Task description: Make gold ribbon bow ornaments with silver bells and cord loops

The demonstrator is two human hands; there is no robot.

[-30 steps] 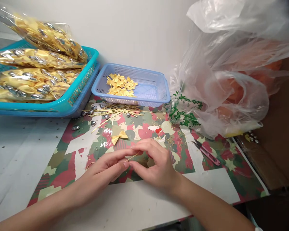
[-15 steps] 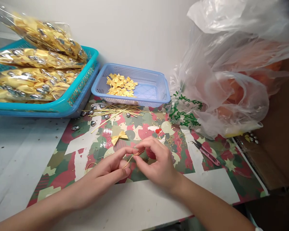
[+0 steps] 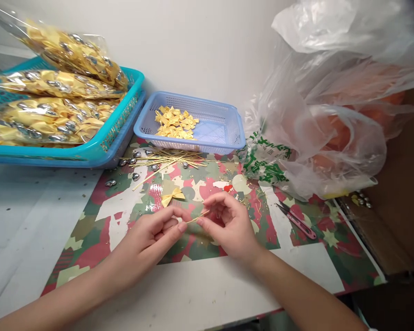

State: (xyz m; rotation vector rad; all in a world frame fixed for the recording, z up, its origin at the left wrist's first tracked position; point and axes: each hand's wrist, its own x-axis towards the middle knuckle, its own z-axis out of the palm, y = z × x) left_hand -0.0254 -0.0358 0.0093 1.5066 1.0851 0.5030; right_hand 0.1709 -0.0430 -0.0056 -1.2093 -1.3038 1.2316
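Between my two hands a thin gold cord (image 3: 194,219) is held over the patterned table cover. My left hand (image 3: 160,232) pinches one part of it between thumb and index finger. The thumb and fingers of my right hand (image 3: 229,225) close on the other part, a short way to the right. Just beyond my fingers lies a yellow ribbon bow (image 3: 172,196). Farther back, a bundle of gold wire-like strands (image 3: 169,159) is spread out, with several silver beads (image 3: 135,176) around it.
A blue basket (image 3: 193,143) with yellow bows stands at the back. On the left, a turquoise basket (image 3: 126,110) holds bags of bows and silver beads. Pink thread snips (image 3: 298,221) lie at right, before a large plastic bag (image 3: 317,138). A red piece (image 3: 228,188) rests behind my right hand.
The cord was loosely curved and now runs straight between my fingers. My left hand has closed from spread fingers to a pinch, and my right hand has shifted slightly right.
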